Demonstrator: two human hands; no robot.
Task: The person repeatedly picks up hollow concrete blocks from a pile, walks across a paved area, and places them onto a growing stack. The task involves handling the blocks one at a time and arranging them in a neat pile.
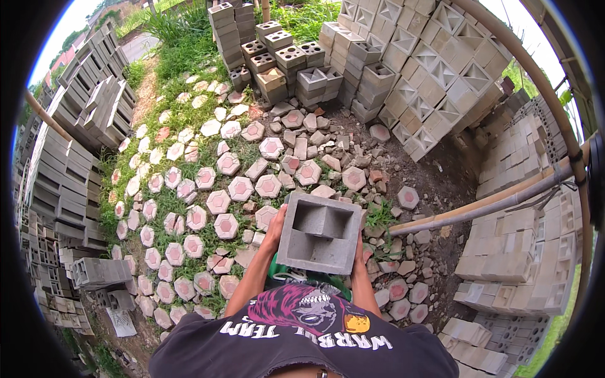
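In front of my body I hold a grey concrete breeze block (296, 255) with a square rim and angled, recessed faces inside. My left hand (275, 228) is closed against its left side, with the fingers partly hidden behind the block. At the opposite side, my right hand (360, 251) presses on it, and most of that hand is hidden. The block is raised off the ground, its patterned face turned up toward me.
Hexagonal pavers (241, 188) lie over grass, with broken rubble (372, 160) among them. Stacked breeze blocks (435, 75) rise at the far right; hollow blocks (290, 58) stand ahead. Block stacks (60, 183) line the left. A bamboo pole (479, 209) slants in from the right.
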